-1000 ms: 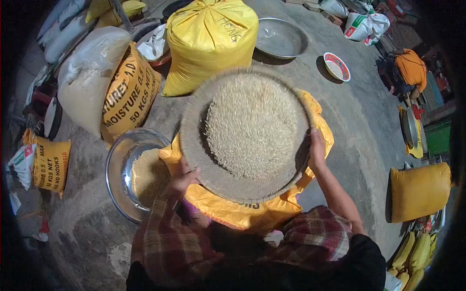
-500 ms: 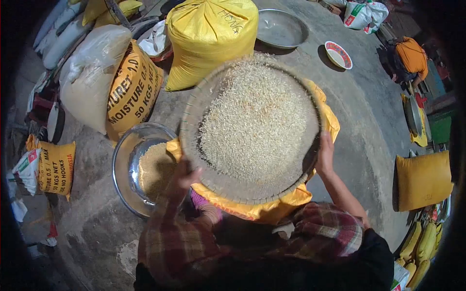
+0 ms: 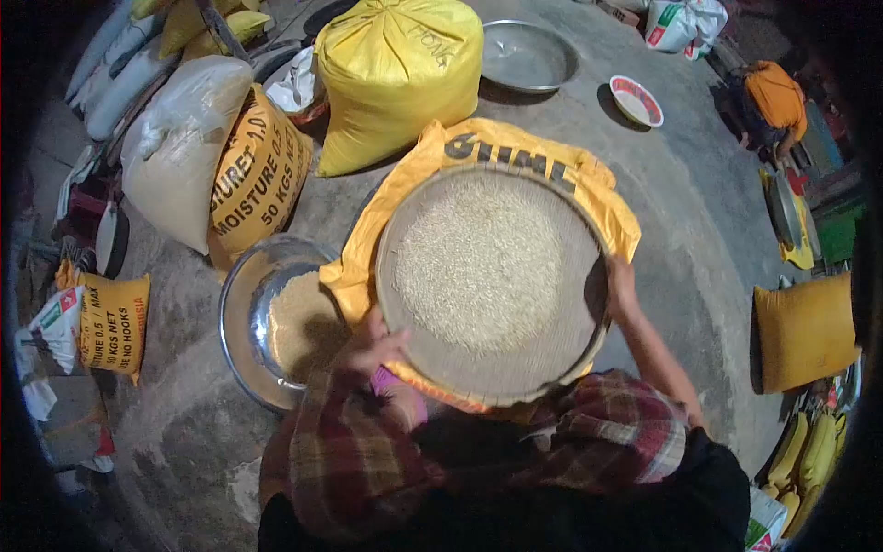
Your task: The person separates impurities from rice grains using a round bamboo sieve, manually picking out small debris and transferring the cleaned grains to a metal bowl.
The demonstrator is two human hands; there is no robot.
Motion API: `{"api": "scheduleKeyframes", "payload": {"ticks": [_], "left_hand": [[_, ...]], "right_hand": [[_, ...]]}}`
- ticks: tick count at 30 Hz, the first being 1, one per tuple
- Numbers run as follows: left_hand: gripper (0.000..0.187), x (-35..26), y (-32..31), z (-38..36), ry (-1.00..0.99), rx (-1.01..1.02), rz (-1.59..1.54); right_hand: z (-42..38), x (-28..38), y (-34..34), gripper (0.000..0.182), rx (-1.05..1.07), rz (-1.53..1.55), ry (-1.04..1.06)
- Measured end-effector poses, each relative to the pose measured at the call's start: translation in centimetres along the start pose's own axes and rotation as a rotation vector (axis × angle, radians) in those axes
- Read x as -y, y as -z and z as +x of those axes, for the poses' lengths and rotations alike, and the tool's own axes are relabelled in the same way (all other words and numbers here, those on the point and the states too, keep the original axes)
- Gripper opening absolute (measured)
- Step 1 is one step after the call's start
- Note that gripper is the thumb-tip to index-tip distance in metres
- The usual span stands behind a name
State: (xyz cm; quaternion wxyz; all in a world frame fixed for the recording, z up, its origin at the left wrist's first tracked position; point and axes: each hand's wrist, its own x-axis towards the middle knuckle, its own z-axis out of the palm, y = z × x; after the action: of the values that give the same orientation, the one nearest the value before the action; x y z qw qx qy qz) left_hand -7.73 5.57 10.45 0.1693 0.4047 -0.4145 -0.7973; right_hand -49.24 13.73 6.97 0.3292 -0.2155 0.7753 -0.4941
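A round, shallow winnowing tray [image 3: 578, 317] of woven material sits level in front of me, above a flattened orange sack [image 3: 515, 143]. Pale rice-like grains [image 3: 478, 262] are heaped in it, more to the left, leaving weave bare at right and near side. My left hand [image 3: 375, 342] grips the near-left rim, and my right hand [image 3: 621, 287] grips the right rim. Both have fingers partly hidden under the tray. Just left of my left hand stands a shiny metal basin [image 3: 241, 363], with yellowish grain [image 3: 299, 322] inside.
A full yellow sack [image 3: 395, 83] stands beyond the tray, with a printed orange sack [image 3: 267, 175] to its left. Farther off are a wide metal pan [image 3: 529, 57] and a small red-rimmed bowl [image 3: 636, 101]. A person in orange [image 3: 777, 97] bends at far right, near an orange sack [image 3: 805, 331].
The tray has come down and toward me, uncovering the orange sack's printed far end. Its grains have shifted into a tighter heap. Both hands have kept their hold on the rim.
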Motion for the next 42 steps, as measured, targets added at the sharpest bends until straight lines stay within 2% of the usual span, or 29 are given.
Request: {"api": "scheduleKeyframes", "payload": {"ticks": [1,2,3,5,6,7,9,10,11,12,13,15,16,17,18,22,25,27,30,31,33,34,37,38,40,41,42], "left_hand": [[0.055,0.5,-0.9,-0.9,-0.042,0.011,-0.087],[0.053,3.6,1.5,0.2,-0.158,0.04,-0.042],[0.053,2.9,1.7,0.4,-0.157,0.034,-0.056],[0.053,-0.1,1.7,0.8,0.046,0.061,0.078],[0.051,0.5,2.0,1.5,0.059,-0.028,0.015],[0.051,-1.1,1.1,1.1,0.057,-0.026,0.026],[0.051,-3.5,-0.8,-0.4,-0.014,-0.098,0.199],[0.051,-2.9,-0.3,-0.7,-0.012,-0.095,0.192],[0.051,-1.9,0.6,-1.5,-0.143,-0.148,0.253],[0.051,-1.3,1.1,-2.0,-0.272,-0.201,0.318],[0.051,-1.4,0.7,-2.0,-0.259,-0.199,0.318],[0.051,-2.4,-0.4,-1.8,-0.144,-0.354,0.645],[0.051,-1.8,0.5,-1.3,-0.153,-0.356,0.652],[0.051,-0.4,2.2,-0.1,-0.125,-0.197,0.492],[0.052,-0.7,2.0,0.5,-0.093,-0.041,0.326],[0.054,-1.8,0.5,-1.5,0.068,-0.096,0.166],[0.057,-2.2,0.0,-2.6,0.056,-0.111,0.144],[0.058,-2.2,-0.1,-3.5,-0.194,-0.177,0.252],[0.055,-2.3,-0.1,-3.6,-0.192,-0.234,0.288],[0.055,-1.6,0.2,-2.9,-0.201,-0.235,0.29],[0.051,-0.3,0.6,-0.4,-0.009,-0.118,0.214],[0.047,-0.2,0.2,-0.3,-0.081,-0.072,0.121],[0.046,0.3,0.2,-1.2,-0.032,-0.058,-0.002],[0.046,1.3,1.9,-1.1,-0.032,-0.056,-0.008],[0.048,2.8,5.1,-0.5,-0.094,0.057,0.415],[0.048,2.8,5.2,-0.4,-0.09,0.055,0.41],[0.051,0.4,3.5,-0.4,-0.137,0.009,0.397]], "right_hand": [[0.0,-2.0,0.7,0.024,-0.001,-0.043,0.06],[-2.4,0.8,-1.2,0.025,-0.085,0.05,0.039],[-1.8,-0.6,-1.4,0.026,-0.059,-0.026,0.038],[0.1,-1.4,-1.3,0.025,-0.035,-0.128,0.031],[0.1,-1.5,-1.2,0.025,-0.04,-0.121,0.023],[0.3,-1.2,-1.2,0.025,-0.063,-0.086,0.04],[-0.4,0.0,-1.1,0.025,-0.091,-0.054,0.055],[-1.6,1.5,-1.2,0.026,-0.079,0.134,0.131],[-2.7,2.6,-0.9,0.026,-0.066,0.319,0.2],[-3.2,3.2,-0.2,0.028,-0.032,0.305,0.192],[-3.1,2.8,0.0,0.028,-0.035,0.302,0.179],[-1.7,1.6,-0.8,0.028,-0.03,0.148,0.279],[-0.5,-0.6,-1.9,0.028,-0.091,0.128,0.204],[0.3,-1.6,-1.9,0.028,-0.029,-0.045,0.145],[-0.1,-1.2,-2.1,0.028,-0.021,-0.009,0.101],[-1.1,-1.8,-1.5,0.028,0.076,0.034,-0.051],[-1.9,-1.1,-0.8,0.027,0.034,0.012,0.053],[-3.6,1.9,-0.4,0.026,0.035,0.091,0.081],[-4.7,4.2,-1.3,0.026,0.03,0.418,0.165],[-2.9,1.5,-0.8,0.025,0.072,0.222,0.282],[-1.2,-0.4,-1.6,0.025,0.017,0.105,0.166],[-1.1,-0.6,-1.6,0.025,0.015,0.107,0.174],[-2.1,-1.3,-1.4,0.027,-0.022,0.077,0.116],[-2.3,-1.6,-1.4,0.028,-0.026,0.055,0.147],[-2.9,-0.3,-1.8,0.029,-0.056,-0.067,0.176],[-2.2,0.0,-1.9,0.029,-0.053,-0.071,0.172],[-1.4,0.3,-2.0,0.029,-0.018,-0.097,0.185]]}}
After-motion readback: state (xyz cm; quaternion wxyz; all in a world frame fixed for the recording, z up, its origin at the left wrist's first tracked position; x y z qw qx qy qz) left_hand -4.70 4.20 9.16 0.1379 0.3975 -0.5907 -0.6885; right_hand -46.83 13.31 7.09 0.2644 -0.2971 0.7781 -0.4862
